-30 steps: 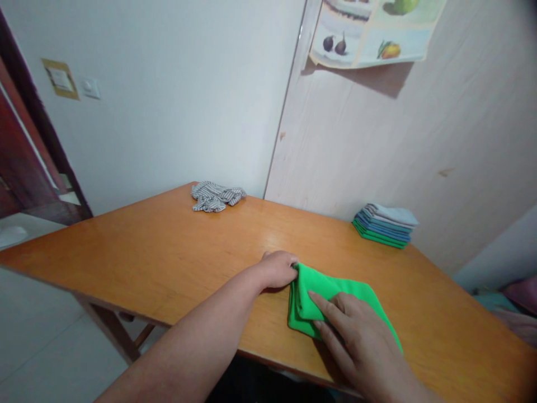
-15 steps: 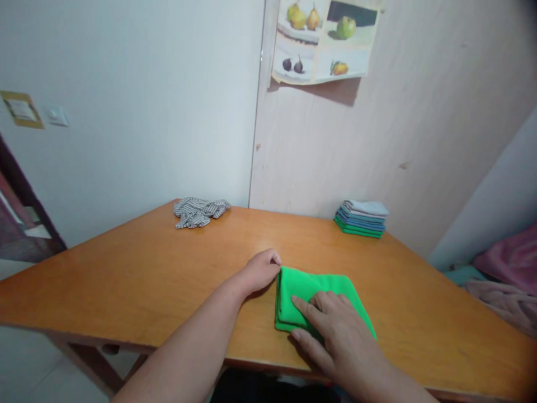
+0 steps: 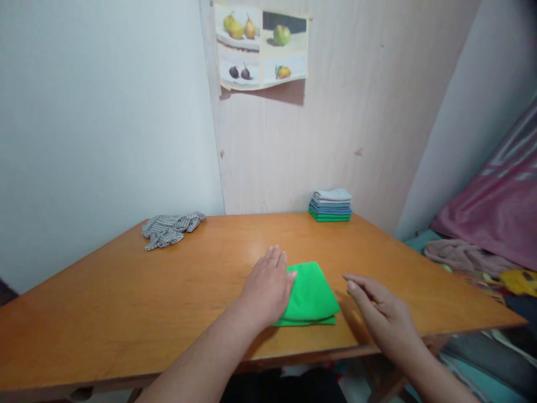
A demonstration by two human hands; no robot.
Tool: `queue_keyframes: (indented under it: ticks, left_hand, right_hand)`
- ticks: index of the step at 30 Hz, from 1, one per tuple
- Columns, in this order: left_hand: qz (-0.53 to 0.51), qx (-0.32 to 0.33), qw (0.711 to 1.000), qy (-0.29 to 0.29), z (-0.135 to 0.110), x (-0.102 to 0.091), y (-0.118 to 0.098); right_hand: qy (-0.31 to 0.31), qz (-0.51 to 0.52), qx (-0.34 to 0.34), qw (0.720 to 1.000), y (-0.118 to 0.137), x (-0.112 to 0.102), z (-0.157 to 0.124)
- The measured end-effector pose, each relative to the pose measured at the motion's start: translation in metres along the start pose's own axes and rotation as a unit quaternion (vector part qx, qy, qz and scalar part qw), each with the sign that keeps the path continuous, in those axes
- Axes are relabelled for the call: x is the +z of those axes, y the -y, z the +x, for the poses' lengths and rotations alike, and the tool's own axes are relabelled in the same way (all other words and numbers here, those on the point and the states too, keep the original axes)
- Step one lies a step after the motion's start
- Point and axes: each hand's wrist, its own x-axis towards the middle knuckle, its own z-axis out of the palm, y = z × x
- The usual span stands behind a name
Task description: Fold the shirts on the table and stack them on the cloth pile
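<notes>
A folded bright green cloth (image 3: 312,291) lies near the front edge of the wooden table, its layers showing along the near side. My left hand (image 3: 268,282) rests flat over its left part, fingers stretched forward and thumb on top, hiding that side. Off to the right of the cloth, my right hand (image 3: 384,313) hovers over the table and holds nothing. Its index finger and thumb point toward the cloth, loosely apart; the other fingers are mostly hidden.
At the back right of the table (image 3: 201,313) stands a neat stack of folded cloths (image 3: 330,206) in green, blue and grey. A crumpled striped cloth (image 3: 170,229) lies at the back left. Pink fabric (image 3: 495,207) and other textiles are beyond the right edge.
My right hand has left the cloth and moved right. My left hand has gone from the cloth's left corner to lying flat on it. The cloth looks narrower; the view has turned right.
</notes>
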Motion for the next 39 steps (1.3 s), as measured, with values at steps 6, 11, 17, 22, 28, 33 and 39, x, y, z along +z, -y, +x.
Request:
queue_keyframes:
  ticks: [6,11,17,22,28,33,39]
  left_hand:
    - [0.011,-0.029,0.995,0.095,-0.015,0.019,0.02]
    - [0.008,-0.033,0.993,0.116,-0.018,0.019,0.029]
    - [0.013,-0.034,0.992,0.124,-0.019,0.02,0.033]
    - [0.019,-0.038,0.991,0.127,-0.021,0.019,0.034]
    - [0.028,-0.038,0.992,0.115,-0.022,0.021,0.035]
    - [0.034,-0.036,0.992,0.115,-0.023,0.022,0.036]
    - [0.028,-0.02,0.992,0.121,-0.023,0.018,0.034]
  right_hand:
    - [0.046,0.014,0.055,0.997,-0.019,-0.008,-0.004]
    - [0.146,0.027,0.038,0.988,-0.014,-0.005,-0.004]
    - [0.171,0.086,0.054,0.98,-0.012,0.006,0.01]
    - [0.201,0.206,0.146,0.946,-0.018,0.022,0.035]
    - [0.306,0.305,0.261,0.863,-0.018,0.046,0.064]
    - [0.359,0.31,0.281,0.834,-0.025,0.056,0.079]
    - [0.39,0.302,0.288,0.821,-0.031,0.062,0.084]
